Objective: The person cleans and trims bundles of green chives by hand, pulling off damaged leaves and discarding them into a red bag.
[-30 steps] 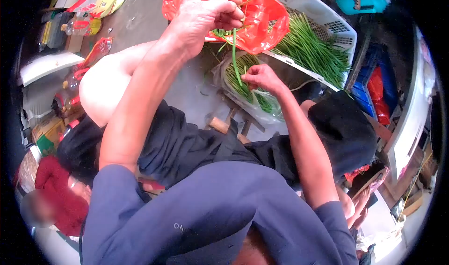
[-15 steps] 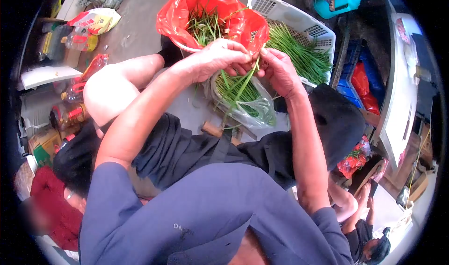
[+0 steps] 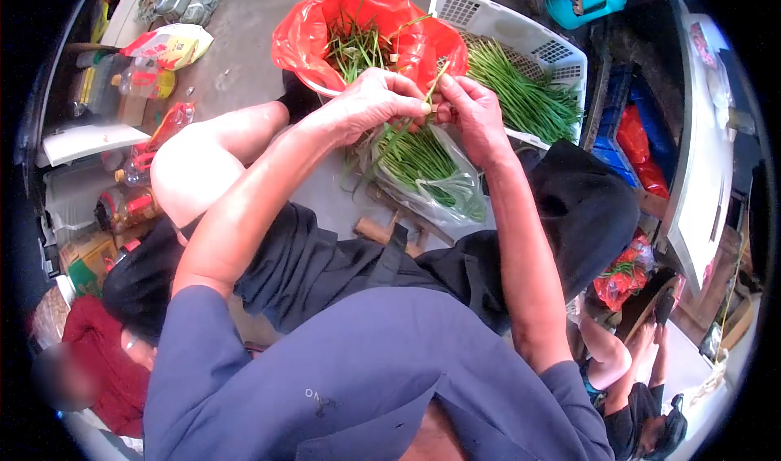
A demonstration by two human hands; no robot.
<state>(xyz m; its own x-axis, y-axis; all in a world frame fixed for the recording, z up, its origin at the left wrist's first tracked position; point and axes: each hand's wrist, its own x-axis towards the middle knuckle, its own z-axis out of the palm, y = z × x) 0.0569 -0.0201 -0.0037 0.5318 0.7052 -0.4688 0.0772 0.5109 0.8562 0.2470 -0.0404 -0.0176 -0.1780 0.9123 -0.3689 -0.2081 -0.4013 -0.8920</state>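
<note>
My left hand (image 3: pixel 376 103) and my right hand (image 3: pixel 474 119) meet in front of me, both closed in a pinch on a thin green chive stalk (image 3: pixel 436 85). Its upper tip sticks up between my fingertips; part of it is hidden by them. Just beneath my hands, a clear plastic bag (image 3: pixel 464 192) holds a bunch of chives (image 3: pixel 419 161). Behind my left hand stands a bucket lined with a red plastic bag (image 3: pixel 297 34), holding loose green trimmings (image 3: pixel 358 48). Beyond my right hand, a white plastic crate (image 3: pixel 457 9) contains more long green stalks (image 3: pixel 521 87).
At the left are several bottles (image 3: pixel 140 78) and a bright food packet (image 3: pixel 175 42). A teal jug (image 3: pixel 594 1) stands at the upper right, near a blue crate (image 3: pixel 606 148) with red bags. One person in a red top (image 3: pixel 106 355) sits at lower left, another person (image 3: pixel 643 420) at lower right.
The long leafy strands that hung below my hands toward my lap are no longer there. The stalk now points up between my fingertips, and my right hand has shifted slightly left and up.
</note>
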